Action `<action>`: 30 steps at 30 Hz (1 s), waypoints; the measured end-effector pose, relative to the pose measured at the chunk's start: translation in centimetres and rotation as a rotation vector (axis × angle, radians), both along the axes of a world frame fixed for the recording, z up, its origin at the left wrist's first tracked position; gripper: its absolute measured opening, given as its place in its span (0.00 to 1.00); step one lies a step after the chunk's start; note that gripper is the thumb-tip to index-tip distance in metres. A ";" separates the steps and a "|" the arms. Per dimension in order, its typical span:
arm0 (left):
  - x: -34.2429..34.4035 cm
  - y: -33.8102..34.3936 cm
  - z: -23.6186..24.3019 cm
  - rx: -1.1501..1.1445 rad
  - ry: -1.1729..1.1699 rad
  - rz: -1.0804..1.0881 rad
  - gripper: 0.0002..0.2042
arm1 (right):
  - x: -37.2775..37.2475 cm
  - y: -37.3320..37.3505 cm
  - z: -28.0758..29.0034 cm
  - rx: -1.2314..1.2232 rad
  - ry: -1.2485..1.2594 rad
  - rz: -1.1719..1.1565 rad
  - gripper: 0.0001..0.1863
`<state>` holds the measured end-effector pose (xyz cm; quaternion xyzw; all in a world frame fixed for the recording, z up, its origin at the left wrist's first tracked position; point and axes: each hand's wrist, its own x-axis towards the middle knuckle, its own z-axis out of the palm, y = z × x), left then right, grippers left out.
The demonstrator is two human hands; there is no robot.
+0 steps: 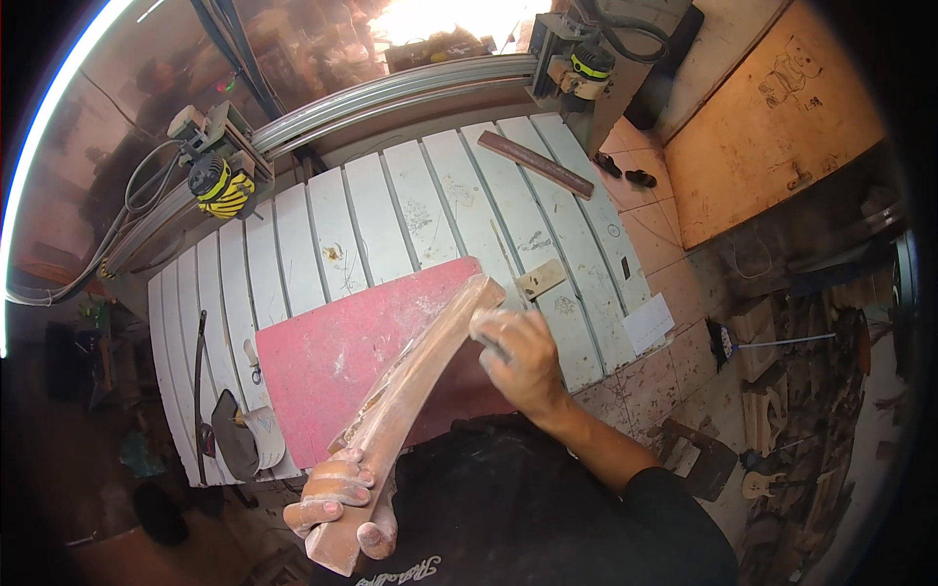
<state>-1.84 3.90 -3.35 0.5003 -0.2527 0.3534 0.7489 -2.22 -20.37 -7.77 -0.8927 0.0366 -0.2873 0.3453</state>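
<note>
The person is holding a long, pale wooden neck-shaped blank [420, 391] slanted up over the desk [430, 205], above a red board [332, 352] lying on the white slats. The left hand [340, 503] is gripping the wide lower end near the body, its grip clenched around the wood, fingers dusted white. The right hand [516, 356] is pressing against the upper part of the blank just below its top end, its grip closed over what looks like a small sanding pad or paper, though the hand is hiding it too well to be sure. Judging from the dust and the pose, the sanding of the blank's upper stretch is under way. The next move seems to be calling for even strokes along the grain while the left hand is bracing the piece firmly. A dark wooden strip [534, 163] is lying farther back on the slats.
</note>
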 end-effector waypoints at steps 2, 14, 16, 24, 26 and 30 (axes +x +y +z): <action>-0.1 0.1 0.0 0.019 -0.007 -0.012 0.22 | -0.1 -0.9 -0.9 0.019 -0.030 0.106 0.19; -0.8 0.7 -0.4 0.167 -0.041 -0.070 0.22 | 0.7 -1.5 -0.4 0.023 0.034 -0.026 0.19; -0.8 0.7 -0.4 0.160 -0.036 -0.071 0.21 | -0.6 0.4 0.7 0.065 0.061 0.060 0.20; -1.0 1.2 -0.7 0.143 -0.023 -0.054 0.21 | -0.5 0.1 0.2 0.064 0.030 0.045 0.21; -1.4 1.0 -0.3 0.175 -0.016 -0.056 0.21 | 0.9 -2.3 -1.4 0.078 0.057 -0.019 0.21; -1.6 1.2 0.0 0.247 -0.007 -0.077 0.21 | 0.1 -0.8 -0.8 0.055 0.041 -0.008 0.22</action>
